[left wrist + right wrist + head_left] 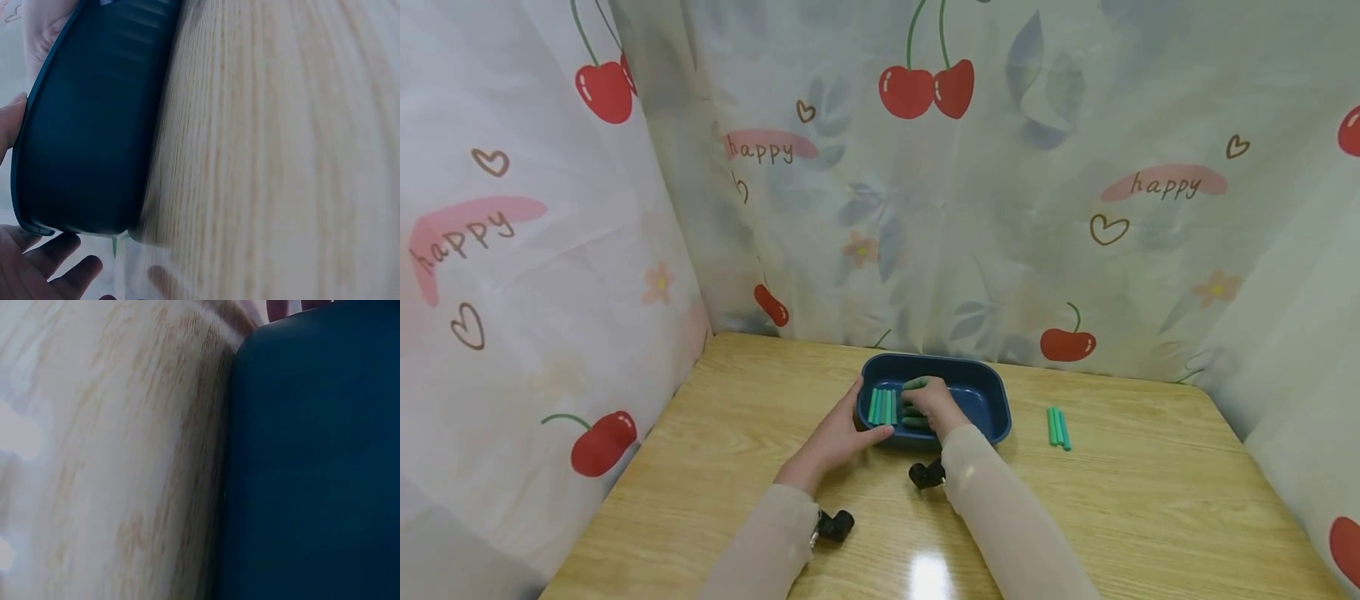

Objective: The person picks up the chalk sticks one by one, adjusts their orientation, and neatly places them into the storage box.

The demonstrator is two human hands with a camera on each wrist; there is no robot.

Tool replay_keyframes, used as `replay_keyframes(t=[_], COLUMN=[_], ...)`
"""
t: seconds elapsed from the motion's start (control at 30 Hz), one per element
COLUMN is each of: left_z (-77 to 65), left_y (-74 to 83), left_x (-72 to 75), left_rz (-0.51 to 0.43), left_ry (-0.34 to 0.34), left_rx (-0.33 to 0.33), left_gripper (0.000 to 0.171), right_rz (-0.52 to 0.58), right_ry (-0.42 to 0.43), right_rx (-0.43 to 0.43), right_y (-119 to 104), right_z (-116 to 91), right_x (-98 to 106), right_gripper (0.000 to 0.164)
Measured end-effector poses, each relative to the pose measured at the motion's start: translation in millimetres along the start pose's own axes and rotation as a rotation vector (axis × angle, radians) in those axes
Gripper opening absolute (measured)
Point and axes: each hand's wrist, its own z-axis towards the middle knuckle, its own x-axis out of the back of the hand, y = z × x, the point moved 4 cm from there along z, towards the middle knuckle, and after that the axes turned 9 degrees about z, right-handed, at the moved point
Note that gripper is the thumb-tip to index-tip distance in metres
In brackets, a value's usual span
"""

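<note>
Touching the dark-blue rectangular tray (976,407), the left hand (838,429) is spread wide. The right hand (931,402) is inside, grip indeterminable, beside green cylindrical sticks (882,407) lying in the tray's left end.

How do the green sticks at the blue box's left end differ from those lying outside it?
The inside sticks rest in the box; the outside sticks lie on the table. The inside sticks form a larger group than the outside sticks, seemingly three. Both sets are slim and green.
</note>
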Motion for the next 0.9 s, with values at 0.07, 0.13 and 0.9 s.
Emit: replay_keyframes(t=[0.07, 0.13, 0.9], left_z=[-0.1, -0.4, 0.0], left_y=[-0.7, -0.7, 0.4], left_x=[-0.2, 0.4, -0.6], left_rz=[0.001, 0.000, -0.025], left_ry=[-0.003, -0.002, -0.003], left_rx=[-0.001, -0.001, 0.011], left_gripper=[0.107, 0.107, 0.108], right_rz=[0.003, 0.002, 0.065], right_ry=[0.000, -0.001, 0.002], right_rx=[0.003, 0.006, 0.099], right_y=[0.3, 0.7, -19.8], right_z=[-0.1, 0.1, -12.4], right_x=[0.0, 0.1, 11.3], right_gripper=[0.026, 0.025, 0.032])
